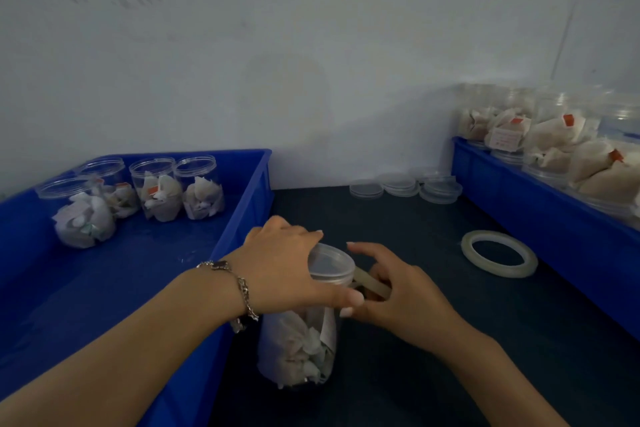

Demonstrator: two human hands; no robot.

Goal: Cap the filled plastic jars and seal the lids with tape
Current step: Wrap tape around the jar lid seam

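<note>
Pale wall (277, 45) (faintly smudged), dark tabletop (433, 322), silver bracelet (242, 288)

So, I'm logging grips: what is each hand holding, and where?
Left hand grips the jar around its lid; right hand holds a tape roll beside it.

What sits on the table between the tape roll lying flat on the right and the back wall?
In the head view, a cluster of clear loose lids lies between the tape roll and the wall.

I work at a small packing station against a bare white wall (311, 28). Blue plastic crates (114, 274) of filled clear jars (199, 189) flank my dark table (433, 322), with spare lids (405, 185) stacked far back.
</note>
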